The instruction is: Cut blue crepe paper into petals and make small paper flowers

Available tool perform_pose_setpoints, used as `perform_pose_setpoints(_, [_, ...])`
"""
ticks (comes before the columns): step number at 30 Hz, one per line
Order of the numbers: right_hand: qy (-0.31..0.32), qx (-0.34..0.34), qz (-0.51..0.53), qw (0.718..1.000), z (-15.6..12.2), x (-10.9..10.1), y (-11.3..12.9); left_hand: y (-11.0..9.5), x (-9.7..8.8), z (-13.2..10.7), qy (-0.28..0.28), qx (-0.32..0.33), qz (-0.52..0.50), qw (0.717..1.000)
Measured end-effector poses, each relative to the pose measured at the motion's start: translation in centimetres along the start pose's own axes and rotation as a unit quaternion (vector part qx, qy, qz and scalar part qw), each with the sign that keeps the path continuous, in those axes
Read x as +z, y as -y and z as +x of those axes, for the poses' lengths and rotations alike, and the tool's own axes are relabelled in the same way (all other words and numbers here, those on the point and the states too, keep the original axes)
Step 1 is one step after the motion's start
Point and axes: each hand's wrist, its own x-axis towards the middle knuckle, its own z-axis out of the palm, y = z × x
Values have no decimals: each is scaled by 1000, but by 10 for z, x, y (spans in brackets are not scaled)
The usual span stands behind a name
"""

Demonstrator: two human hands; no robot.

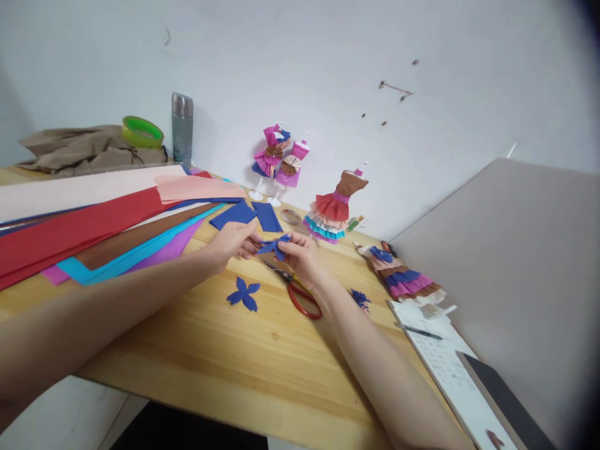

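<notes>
Between my two hands, above the table, is a blue paper flower cutout (272, 246) with pointed petals. My right hand (300, 255) pinches it between thumb and fingers. The fingers of my left hand (235, 241) are closed at its left petal. A second blue paper flower (244, 294) with several petals lies flat on the wood nearer to me. Red-handled scissors (304, 299) rest under and beside my right wrist, partly covered by it. Behind my hands lie two folded blue paper pieces, one on the left (233, 215) and one on the right (267, 216).
Long strips of coloured crepe paper (94, 225) cover the table's left. Small dress forms in paper dresses (335, 206) stand along the wall. At right are a lying paper dress (403, 275), a dark blue fringed piece (360, 299) and a notebook (435, 356) with a pen.
</notes>
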Motion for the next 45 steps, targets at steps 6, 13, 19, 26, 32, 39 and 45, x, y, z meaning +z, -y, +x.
perform_pose_setpoints(6, [17, 10, 19, 1000, 1, -3, -2, 1, -2, 1, 36, -3, -21, 999])
perform_pose_setpoints(13, [11, -9, 22, 1000, 1, -1, -1, 6, -5, 2, 66, -30, -14, 997])
perform_pose_setpoints(19, [13, -24, 32, 999, 3, -2, -1, 7, -4, 2, 84, -14, -11, 996])
perform_pose_setpoints(26, [-23, -37, -17, 999, 4, 0, 0, 3, -2, -1, 89, 77, 32, 993])
perform_pose_setpoints(32, [-21, -43, -66, 997, 2, -1, 3, 6, -5, -1, 100, 94, 76, 988])
perform_pose_setpoints(39, [-1, -25, -93, 995, -5, 5, 7, 7, -4, -2, 145, 43, 29, 988])
perform_pose_setpoints(45, [35, -22, -96, 995, -8, 6, 6, 10, -1, -3, 179, 5, -33, 983])
